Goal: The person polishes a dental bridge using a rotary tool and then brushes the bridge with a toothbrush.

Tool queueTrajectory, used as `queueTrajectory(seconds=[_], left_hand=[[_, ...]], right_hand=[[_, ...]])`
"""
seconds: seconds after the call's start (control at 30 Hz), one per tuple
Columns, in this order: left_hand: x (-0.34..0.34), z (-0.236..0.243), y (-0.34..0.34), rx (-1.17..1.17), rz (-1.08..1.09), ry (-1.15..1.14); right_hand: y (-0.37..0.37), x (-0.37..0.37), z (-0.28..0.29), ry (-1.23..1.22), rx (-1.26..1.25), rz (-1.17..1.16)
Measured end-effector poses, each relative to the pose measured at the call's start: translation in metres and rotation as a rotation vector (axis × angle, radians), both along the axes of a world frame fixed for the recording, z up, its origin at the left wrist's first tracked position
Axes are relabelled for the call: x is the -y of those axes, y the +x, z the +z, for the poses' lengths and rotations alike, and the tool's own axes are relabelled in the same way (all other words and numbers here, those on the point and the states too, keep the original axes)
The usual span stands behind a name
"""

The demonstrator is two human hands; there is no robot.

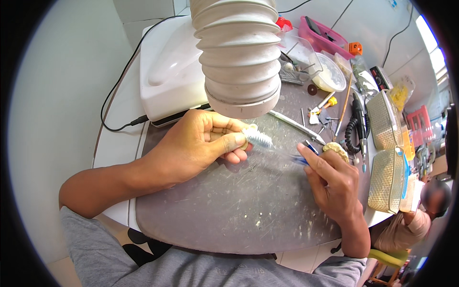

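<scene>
Beneath the mouth of a white ribbed hose (241, 62), my left hand (203, 141) pinches a small cream-coloured piece (250, 128), mostly hidden by the fingers. My right hand (334, 182) is closed round the blue end of a toothbrush (258, 138). Its pale bristled head meets the piece at my left fingertips, and its clear neck looks smeared by motion. Just beyond my right knuckles lies a yellowish plaster cast (336, 151). A white pen-like rod (296, 125) rests on the grey mat (229, 210) past both hands.
A white rounded machine (172, 71) with a black cable stands at the back left. Small tools, a round plastic tub (330, 74) and a black handpiece (358, 115) crowd the back right. Woven baskets (385, 182) line the right edge. Another person (406, 229) sits farther right.
</scene>
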State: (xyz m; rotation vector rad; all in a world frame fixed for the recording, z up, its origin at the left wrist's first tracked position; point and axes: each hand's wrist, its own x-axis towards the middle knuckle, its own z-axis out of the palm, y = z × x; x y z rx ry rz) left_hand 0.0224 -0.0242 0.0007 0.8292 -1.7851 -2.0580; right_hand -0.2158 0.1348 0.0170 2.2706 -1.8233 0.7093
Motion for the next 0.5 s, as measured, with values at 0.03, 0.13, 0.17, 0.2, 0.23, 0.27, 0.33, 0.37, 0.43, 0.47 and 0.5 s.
queueTrajectory(seconds=[0.03, 0.13, 0.17, 0.2, 0.23, 0.27, 0.33, 0.37, 0.43, 0.47, 0.5], left_hand=[[0.0, 0.0, 0.0, 0.003, -0.004, -0.01], [-0.001, 0.002, -0.001, 0.001, 0.008, 0.003], [-0.001, 0.002, 0.0, 0.006, 0.007, 0.007], [0.0, 0.002, 0.0, 0.011, 0.006, 0.012], [0.0, 0.002, 0.0, 0.016, -0.005, 0.016], [0.0, 0.002, 0.0, 0.012, -0.002, 0.003], [0.0, 0.001, 0.0, 0.002, 0.012, -0.019], [0.0, 0.001, 0.0, -0.004, 0.014, -0.011], [-0.001, 0.002, 0.0, -0.018, 0.017, 0.004], [-0.001, 0.003, 0.0, -0.022, 0.027, 0.011], [-0.001, 0.003, 0.0, -0.027, 0.037, 0.019]], right_hand=[[-0.001, 0.001, -0.003, -0.045, -0.034, -0.002], [-0.002, 0.0, -0.004, -0.155, 0.002, -0.033], [0.0, -0.002, 0.001, -0.117, 0.039, -0.028], [0.001, -0.002, 0.004, -0.08, 0.075, -0.024], [0.002, -0.003, 0.005, 0.04, 0.035, 0.004], [0.001, -0.002, 0.003, 0.015, 0.007, 0.0], [-0.002, 0.002, -0.004, -0.032, -0.051, 0.001], [-0.003, 0.002, -0.006, -0.102, -0.029, -0.055], [-0.004, -0.002, 0.0, -0.088, 0.037, -0.051], [-0.004, -0.003, 0.002, -0.082, 0.069, -0.049], [-0.003, -0.003, 0.002, -0.049, 0.054, -0.032]])
